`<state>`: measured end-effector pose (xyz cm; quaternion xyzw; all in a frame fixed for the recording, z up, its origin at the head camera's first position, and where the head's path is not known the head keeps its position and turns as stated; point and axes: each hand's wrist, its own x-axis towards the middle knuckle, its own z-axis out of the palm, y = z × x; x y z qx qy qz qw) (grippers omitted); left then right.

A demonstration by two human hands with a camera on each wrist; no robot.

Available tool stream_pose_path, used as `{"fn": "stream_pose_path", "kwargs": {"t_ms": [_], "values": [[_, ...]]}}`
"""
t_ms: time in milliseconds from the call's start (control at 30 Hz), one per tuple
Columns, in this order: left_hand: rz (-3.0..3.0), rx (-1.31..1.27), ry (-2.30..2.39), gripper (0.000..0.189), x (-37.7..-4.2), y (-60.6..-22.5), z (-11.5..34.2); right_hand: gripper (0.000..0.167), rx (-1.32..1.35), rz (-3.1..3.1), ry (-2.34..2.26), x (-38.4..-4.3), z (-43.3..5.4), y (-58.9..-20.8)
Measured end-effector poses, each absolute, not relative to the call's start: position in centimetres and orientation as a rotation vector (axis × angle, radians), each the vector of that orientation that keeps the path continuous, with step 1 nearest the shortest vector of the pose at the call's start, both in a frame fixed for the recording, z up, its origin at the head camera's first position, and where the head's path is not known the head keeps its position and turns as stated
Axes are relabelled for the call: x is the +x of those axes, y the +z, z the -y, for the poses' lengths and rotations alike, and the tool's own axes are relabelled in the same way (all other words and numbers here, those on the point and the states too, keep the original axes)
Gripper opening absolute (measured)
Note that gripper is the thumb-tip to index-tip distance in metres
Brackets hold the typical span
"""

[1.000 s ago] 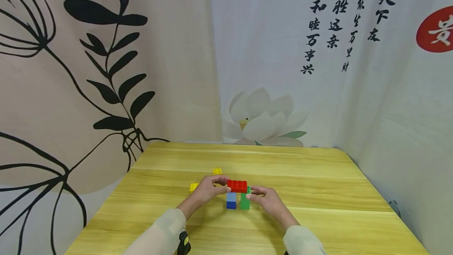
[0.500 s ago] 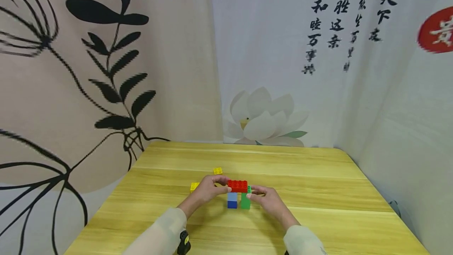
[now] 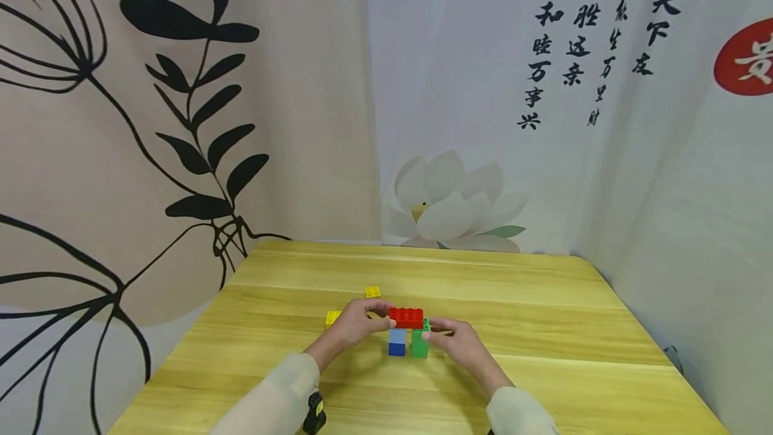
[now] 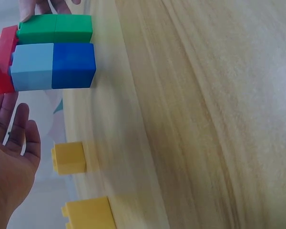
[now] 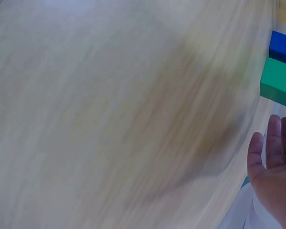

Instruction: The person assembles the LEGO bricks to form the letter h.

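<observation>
A red brick with studs on top lies across two short columns. Under its left part stands a light blue brick on a dark blue brick. Beneath the right part are two stacked green bricks, with some green studs showing beyond the red end. My left hand pinches the red brick's left end between thumb and fingers. On the other side, my right hand holds the upper green brick, thumb in front and fingers behind. The wrist views cut off part of both grips.
One yellow brick stands farther back on the wooden table. Another yellow brick is just left of my left hand, partly hidden by it in the head view. A printed curtain hangs behind the table.
Both hands and the bricks keep the same positions relative to each other. The head view has shifted very slightly.
</observation>
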<state>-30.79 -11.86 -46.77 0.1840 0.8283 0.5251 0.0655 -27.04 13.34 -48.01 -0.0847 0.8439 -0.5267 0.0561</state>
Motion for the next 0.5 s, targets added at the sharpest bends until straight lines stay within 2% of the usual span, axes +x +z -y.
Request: {"fn": "stream_pose_path", "kwargs": {"t_ms": [500], "values": [[-2.501, 0.561, 1.560, 0.032, -30.85, -46.54, 11.85, 0.046, -0.257, -2.605, -1.583, -27.21, -13.22, -48.30]]}}
